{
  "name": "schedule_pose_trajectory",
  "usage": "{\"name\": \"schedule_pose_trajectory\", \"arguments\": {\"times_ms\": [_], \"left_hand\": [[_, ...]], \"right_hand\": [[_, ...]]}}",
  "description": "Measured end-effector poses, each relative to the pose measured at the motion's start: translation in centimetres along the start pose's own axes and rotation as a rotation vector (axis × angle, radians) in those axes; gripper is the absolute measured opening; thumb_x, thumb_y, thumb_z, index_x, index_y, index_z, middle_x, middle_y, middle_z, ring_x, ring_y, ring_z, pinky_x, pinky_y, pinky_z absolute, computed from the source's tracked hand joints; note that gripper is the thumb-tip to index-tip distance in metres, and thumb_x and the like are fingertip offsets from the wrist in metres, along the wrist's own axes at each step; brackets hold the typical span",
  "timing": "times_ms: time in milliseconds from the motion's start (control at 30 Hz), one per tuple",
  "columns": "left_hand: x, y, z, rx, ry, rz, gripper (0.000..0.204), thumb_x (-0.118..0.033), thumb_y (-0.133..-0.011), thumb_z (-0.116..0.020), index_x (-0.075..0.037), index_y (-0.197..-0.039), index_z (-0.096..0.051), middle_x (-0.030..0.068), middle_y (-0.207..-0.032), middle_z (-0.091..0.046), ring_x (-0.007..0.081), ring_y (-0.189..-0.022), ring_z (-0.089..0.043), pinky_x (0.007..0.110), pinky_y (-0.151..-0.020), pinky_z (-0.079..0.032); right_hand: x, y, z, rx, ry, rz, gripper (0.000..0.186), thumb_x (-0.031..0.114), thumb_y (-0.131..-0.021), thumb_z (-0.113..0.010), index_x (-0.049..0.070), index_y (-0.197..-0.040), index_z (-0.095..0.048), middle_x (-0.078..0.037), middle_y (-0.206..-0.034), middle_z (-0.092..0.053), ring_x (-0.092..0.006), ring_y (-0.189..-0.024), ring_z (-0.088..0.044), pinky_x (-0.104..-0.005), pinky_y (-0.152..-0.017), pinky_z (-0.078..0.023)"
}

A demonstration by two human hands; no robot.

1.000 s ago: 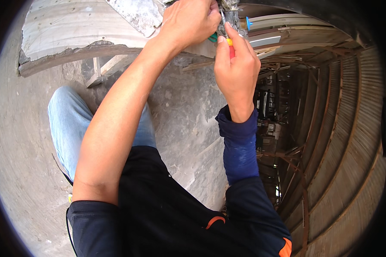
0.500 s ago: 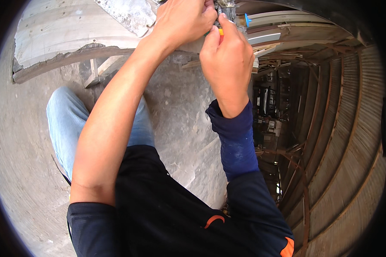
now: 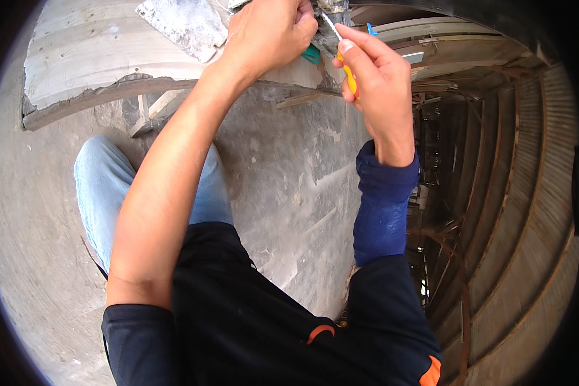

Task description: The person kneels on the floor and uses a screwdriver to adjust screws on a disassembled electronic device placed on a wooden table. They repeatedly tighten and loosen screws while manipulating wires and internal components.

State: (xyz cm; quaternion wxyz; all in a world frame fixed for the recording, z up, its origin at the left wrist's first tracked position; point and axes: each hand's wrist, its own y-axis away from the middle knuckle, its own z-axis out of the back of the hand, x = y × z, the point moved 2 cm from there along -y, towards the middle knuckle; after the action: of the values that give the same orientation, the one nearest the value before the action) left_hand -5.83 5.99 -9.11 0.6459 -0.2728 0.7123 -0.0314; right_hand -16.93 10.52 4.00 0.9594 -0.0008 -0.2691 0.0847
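Observation:
My right hand (image 3: 387,83) is closed around a screwdriver-like tool (image 3: 350,76) with a yellow and red handle. Its slim pale shaft slants up and left toward a rough grey piece (image 3: 333,6) at the top edge. My left hand (image 3: 267,33) is near the upper edge, over the workbench, its fingers curled and partly cut off by the frame. Whatever those fingers grip is hidden. Just beside the left hand's fingertips lies something green (image 3: 311,54). Left of that hand, a white-smeared flat plate (image 3: 185,27) rests on the bench.
The pale wooden workbench (image 3: 90,55) has a chipped front edge above the concrete floor (image 3: 283,174). A small blue item (image 3: 371,29) stands past the right hand. To the right are long boards (image 3: 457,44) and a corrugated metal wall (image 3: 527,212). My knees are below the bench.
My right hand has drawn back to the right and turned, away from the left hand, bringing the tool's handle and shaft into sight. The left hand has barely moved; the green thing now shows.

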Motion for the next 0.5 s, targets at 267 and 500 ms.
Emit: {"name": "schedule_pose_trajectory", "arguments": {"times_ms": [267,500], "left_hand": [[0.0,-0.3,0.3,0.032,-0.009,0.016,0.022,-0.018,-0.083,-0.057,0.001,-0.078,-0.066,0.0246,-0.074,-0.065,0.0416,-0.074,-0.066,0.048,-0.068,-0.051],[0.0,-0.1,0.2,0.03,0.0,-0.032,0.022,-0.018,-0.083,-0.057,0.002,-0.078,-0.065,0.0255,-0.073,-0.065,0.0425,-0.074,-0.066,0.049,-0.068,-0.05]], "right_hand": [[0.2,2.4,-2.6,-0.258,0.412,0.354,0.028,0.009,-0.089,-0.064,-0.003,-0.114,-0.068,-0.024,-0.094,-0.07,-0.0351,-0.078,-0.069,-0.0389,-0.071,-0.054],[-0.7,2.0,-3.7,-0.329,0.574,0.483,0.029,0.011,-0.088,-0.064,-0.001,-0.114,-0.068,-0.022,-0.087,-0.068,-0.0367,-0.074,-0.067,-0.0437,-0.068,-0.053]]}}
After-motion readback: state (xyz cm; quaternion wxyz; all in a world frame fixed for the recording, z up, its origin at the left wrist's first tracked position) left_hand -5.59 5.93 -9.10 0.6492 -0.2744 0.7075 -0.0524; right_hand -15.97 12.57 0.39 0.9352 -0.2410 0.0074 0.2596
